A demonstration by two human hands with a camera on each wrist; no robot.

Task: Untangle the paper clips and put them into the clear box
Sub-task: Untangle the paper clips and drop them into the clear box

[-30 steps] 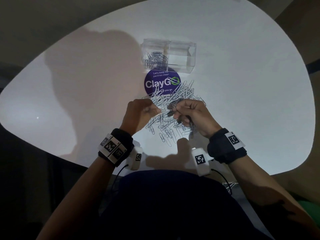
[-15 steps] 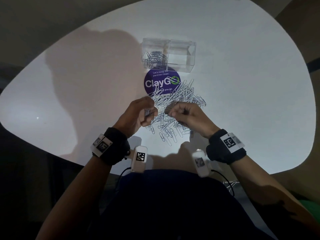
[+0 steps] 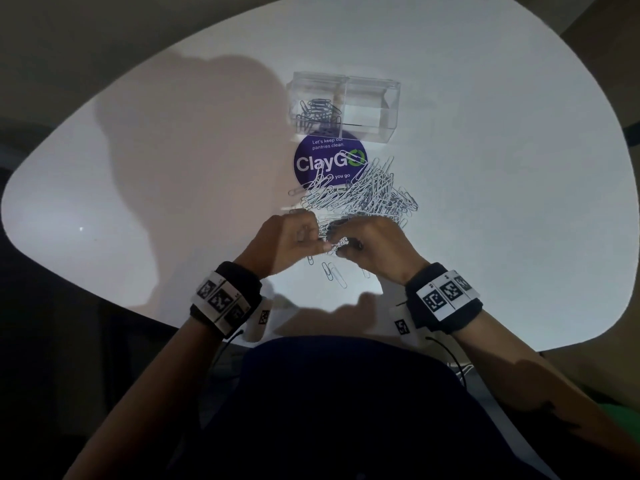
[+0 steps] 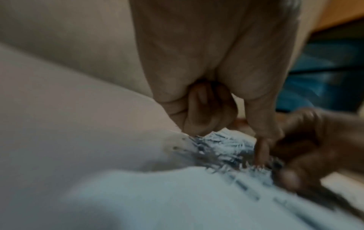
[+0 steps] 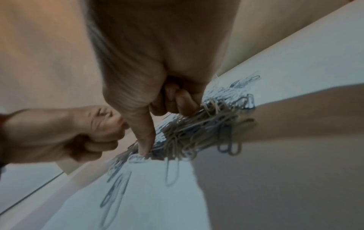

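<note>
Most of the paper clips (image 3: 363,199) lie in a tangled heap at the centre of the frame, partly over a round purple sticker (image 3: 329,162), while only a small batch rests in the left compartment of the clear box (image 3: 374,109) just above it. The left hand (image 3: 287,240) and right hand (image 3: 372,247), fingers curled, meet at the heap's lower edge, each pinching clips; the job looks barely begun. A few loose clips (image 3: 332,273) lie below the hands. The white, rounded worktop (image 3: 502,185) carries hard shadows at upper left; the room beyond is dim.
</note>
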